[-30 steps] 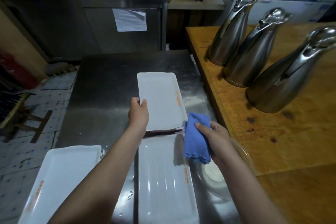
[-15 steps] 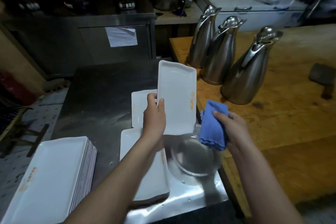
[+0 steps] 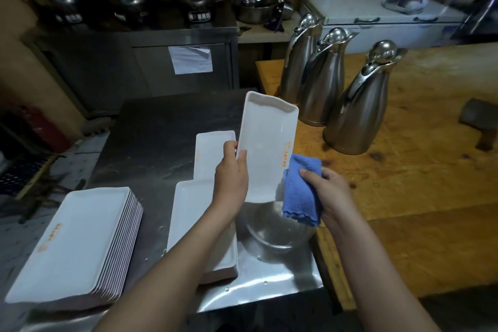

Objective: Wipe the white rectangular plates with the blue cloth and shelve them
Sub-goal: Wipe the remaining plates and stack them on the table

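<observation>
The left hand (image 3: 231, 178) pinches 1 white plate (image 3: 265, 148) at its long edge, thumb on the face, tilted up over the table (image 3: 161, 129). At its 4 o'clock the right hand (image 3: 334, 191) grips the soft blue cloth (image 3: 301, 191). The plate seems stiff, glossy, maybe slippery and breakable, so a rim hold suits it.

The white plate (image 3: 265, 148) raised above the bowl (image 3: 275, 234) is smooth and glossy, with orange print by one edge. The plate stack (image 3: 75, 237) left of the bowl has the same finish. The bowl is shiny and wet; glass or polished metal, I cannot tell. Just right of it, the blue cloth (image 3: 301, 191) is soft, nubbly and matt. Under the bowl the worktop (image 3: 161, 143) is dull, scuffed steel with water drops. To its right a wooden worktop (image 3: 417, 183) is matt, grainy and stained, and the jugs (image 3: 355, 110) on it are satin steel.
</observation>
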### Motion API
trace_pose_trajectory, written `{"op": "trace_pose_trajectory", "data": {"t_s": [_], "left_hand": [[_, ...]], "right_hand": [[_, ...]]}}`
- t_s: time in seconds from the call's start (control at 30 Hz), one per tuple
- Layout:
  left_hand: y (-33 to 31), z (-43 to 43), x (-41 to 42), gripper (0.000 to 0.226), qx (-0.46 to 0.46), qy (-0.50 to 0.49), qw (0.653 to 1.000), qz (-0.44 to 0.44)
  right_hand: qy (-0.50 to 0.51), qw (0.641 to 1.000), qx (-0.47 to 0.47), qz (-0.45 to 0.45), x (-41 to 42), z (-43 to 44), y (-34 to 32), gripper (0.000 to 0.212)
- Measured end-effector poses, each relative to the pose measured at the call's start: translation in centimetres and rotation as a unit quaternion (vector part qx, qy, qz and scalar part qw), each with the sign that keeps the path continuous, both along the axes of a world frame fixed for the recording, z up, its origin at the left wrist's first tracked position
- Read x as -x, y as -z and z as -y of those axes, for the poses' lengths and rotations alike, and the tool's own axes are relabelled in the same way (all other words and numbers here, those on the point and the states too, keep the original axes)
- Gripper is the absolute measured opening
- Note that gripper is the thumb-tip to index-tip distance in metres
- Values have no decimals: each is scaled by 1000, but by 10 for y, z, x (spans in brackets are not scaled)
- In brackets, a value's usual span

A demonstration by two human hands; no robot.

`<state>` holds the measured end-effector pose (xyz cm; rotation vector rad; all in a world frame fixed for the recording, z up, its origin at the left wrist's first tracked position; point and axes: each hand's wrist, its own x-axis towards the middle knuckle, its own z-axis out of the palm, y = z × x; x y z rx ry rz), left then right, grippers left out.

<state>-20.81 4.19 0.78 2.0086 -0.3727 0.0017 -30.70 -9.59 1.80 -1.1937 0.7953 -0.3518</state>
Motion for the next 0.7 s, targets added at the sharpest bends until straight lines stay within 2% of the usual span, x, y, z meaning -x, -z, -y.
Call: {"op": "trace_pose_trajectory", "data": {"t_s": [0.13, 0.23, 0.3, 0.37, 0.43, 0.53, 0.63, 0.7], "left_hand": [[7, -1, 0, 4, 17, -25, 999, -28], [12, -2, -7, 4, 39, -49, 991, -116], [14, -5, -13, 7, 80, -69, 972, -210], [16, -11, -13, 3, 143, -84, 942, -292], [18, -16, -10, 6, 207, -95, 912, -341], [15, -25, -8, 8, 252, -117, 876, -394], [4, -36, -7, 37, 262, -75, 828, -490], [7, -44, -8, 28, 284, -68, 847, -444]], "right_hand": [[-2, 1000, 19, -10, 1, -1, -1, 7], [-15, 999, 40, -15, 1, -2, -2, 3], [-27, 999, 39, -14, -3, -4, -6, 4], [-58, 998, -12, 20, -7, -9, -13, 6], [-119, 990, -41, 60, -15, -19, -24, 5], [-208, 976, 49, 34, -34, -45, -33, 14], [-237, 950, 203, -8, -56, -74, -28, 27], [-230, 922, 311, -13, -64, -89, -23, 41]]}}
